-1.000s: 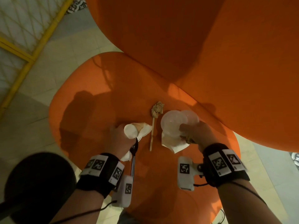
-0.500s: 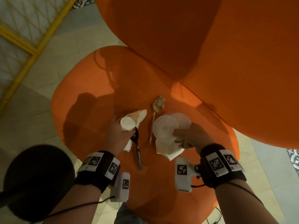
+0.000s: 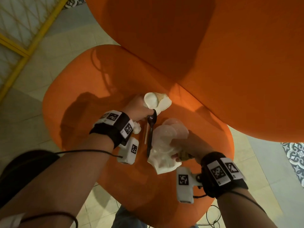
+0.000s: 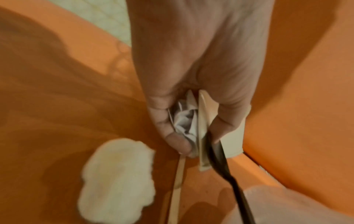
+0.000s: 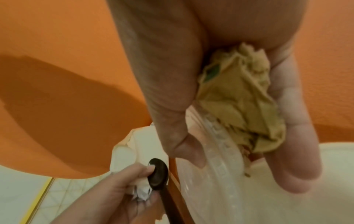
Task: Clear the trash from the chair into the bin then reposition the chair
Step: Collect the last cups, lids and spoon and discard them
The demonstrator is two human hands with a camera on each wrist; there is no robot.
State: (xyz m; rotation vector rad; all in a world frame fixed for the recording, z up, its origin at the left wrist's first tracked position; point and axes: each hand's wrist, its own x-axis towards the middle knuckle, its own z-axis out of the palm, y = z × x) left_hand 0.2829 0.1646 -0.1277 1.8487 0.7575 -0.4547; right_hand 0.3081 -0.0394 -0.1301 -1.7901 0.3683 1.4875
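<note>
Since prev. frame: left hand (image 3: 139, 107) has reached fwd over the seat w/ its load, to where the brown paper wad lay; wad no longer visible on seat. Wooden stick (image 3: 145, 133) lies as before.

Trash, left side: paper cup (image 3: 151, 100) w/ napkin (image 3: 163, 102) behind it, black plastic spoon (image 3: 151, 129) hanging down from thumb pinch, white tissue (image 4: 184, 121) balled in palm. Left hand closed round all of these; wrist view also shows a pale flat strip clamped in there, identity unclear.

Trash, right side: right hand (image 3: 192, 145) grips clear plastic lids (image 3: 171, 134), white paper (image 3: 164, 162) under them, crumpled brown wrapper (image 5: 241, 97) pressed into palm by fingers.

Handling (judgement): all items light. Cup & lids thin, will buckle if squeezed; hold at rims. Lids slick, could slide out of stack. Spoon stiff but held only at bowel end—bowl end—so may swing or drop. Tissue/wrapper soft, compressible, safe in palm. Stick thin, flat to seat; needs fingertip pinch at one end, both hands already full.

Surround: orange chair (image 3: 82, 96), backrest overhead; tiled floor (image 3: 24, 120); yellow-framed screen (image 3: 19, 30) far left. Bin not in view
</note>
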